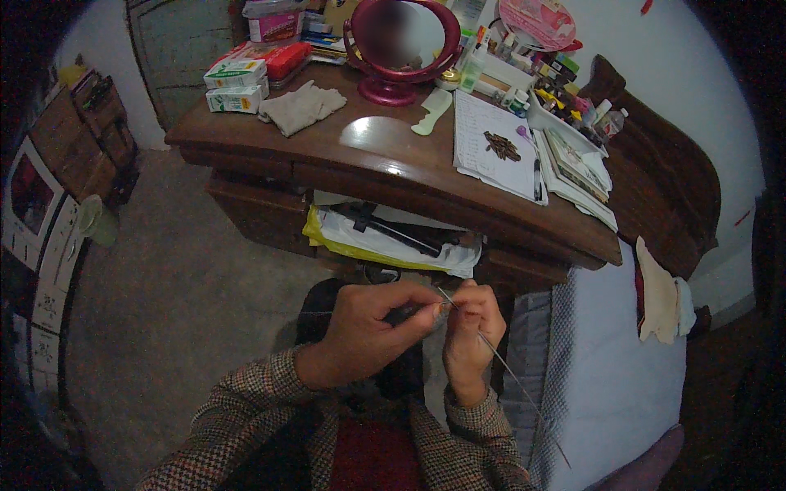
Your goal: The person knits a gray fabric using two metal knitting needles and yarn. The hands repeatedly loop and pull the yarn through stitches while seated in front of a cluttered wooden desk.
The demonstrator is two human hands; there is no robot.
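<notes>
My right hand (472, 340) is closed around a long thin grey rod (524, 391), which looks like a knitting needle. Its upper tip rises between my two hands, and the rest slants down to the right past the bed edge. Close beside it, my left hand (368, 327) pinches thumb and forefinger together near that tip. What lies in this pinch is too small to make out. From behind the left hand a faint thin line (315, 313) sticks out to the left; I cannot tell whether it is a second rod or a thread.
Ahead stands a dark wooden desk (246, 147) with a pink-framed mirror (358, 61), a comb (434, 110), a grey cloth (303, 108) and papers (491, 176) bearing small brown sticks (502, 147). Its open drawer (327, 237) holds bags. A bed (618, 344) is at right, a bin (98, 221) at left.
</notes>
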